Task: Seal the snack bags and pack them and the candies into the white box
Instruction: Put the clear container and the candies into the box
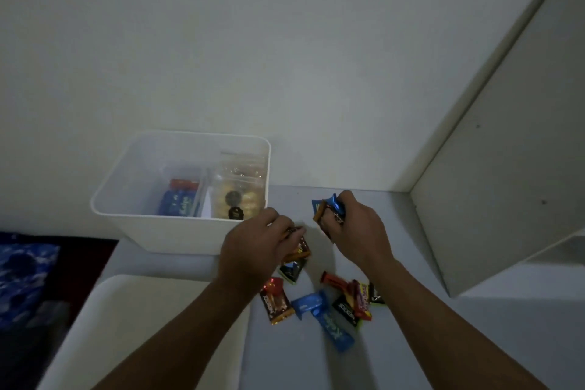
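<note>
The white box stands at the table's back left. Inside it lie clear snack bags with round biscuits on the right and a blue candy on the left. My left hand grips brown-wrapped candies just right of the box's front corner. Further right, my right hand holds a bunch of candies, a blue one on top. Several loose candies in red, blue, black and purple wrappers lie on the table between my forearms.
The pale grey table meets a white wall at the back. A white cabinet panel rises on the right. A white rounded lid or tray lies front left. Dark blue patterned fabric is at the far left.
</note>
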`<state>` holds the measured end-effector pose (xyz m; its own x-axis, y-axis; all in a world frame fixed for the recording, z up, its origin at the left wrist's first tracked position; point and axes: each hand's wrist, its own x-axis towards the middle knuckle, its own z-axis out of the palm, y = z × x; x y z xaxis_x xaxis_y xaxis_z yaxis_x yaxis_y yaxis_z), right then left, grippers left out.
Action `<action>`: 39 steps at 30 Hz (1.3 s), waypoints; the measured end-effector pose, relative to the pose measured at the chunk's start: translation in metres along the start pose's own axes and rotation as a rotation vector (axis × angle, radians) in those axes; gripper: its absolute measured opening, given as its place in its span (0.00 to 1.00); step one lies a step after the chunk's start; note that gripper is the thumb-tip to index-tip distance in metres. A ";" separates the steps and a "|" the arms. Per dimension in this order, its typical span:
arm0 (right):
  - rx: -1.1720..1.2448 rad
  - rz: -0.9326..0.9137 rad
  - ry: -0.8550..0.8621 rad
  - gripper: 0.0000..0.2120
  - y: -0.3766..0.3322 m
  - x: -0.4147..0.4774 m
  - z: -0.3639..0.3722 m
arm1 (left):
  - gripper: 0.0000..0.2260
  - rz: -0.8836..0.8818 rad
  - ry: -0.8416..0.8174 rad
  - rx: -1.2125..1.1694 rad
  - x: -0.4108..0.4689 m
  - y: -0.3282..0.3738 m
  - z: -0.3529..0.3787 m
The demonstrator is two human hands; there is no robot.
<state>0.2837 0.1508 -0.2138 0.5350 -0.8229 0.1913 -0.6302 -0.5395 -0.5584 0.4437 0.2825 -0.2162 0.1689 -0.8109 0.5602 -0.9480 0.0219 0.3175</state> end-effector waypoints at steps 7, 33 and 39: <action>0.130 -0.090 0.006 0.11 -0.097 0.056 0.007 | 0.10 -0.204 0.167 0.106 0.055 -0.068 -0.080; 0.026 0.066 -0.398 0.32 -0.101 0.082 0.102 | 0.14 -0.375 -0.204 0.009 0.059 -0.150 -0.029; 0.109 0.075 -0.395 0.33 -0.097 0.078 0.095 | 0.13 -0.412 -0.315 -0.062 0.048 -0.134 -0.020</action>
<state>0.4396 0.1560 -0.2217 0.6779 -0.7162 -0.1658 -0.6239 -0.4412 -0.6451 0.5840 0.2526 -0.2164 0.4261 -0.8960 0.1251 -0.8009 -0.3093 0.5127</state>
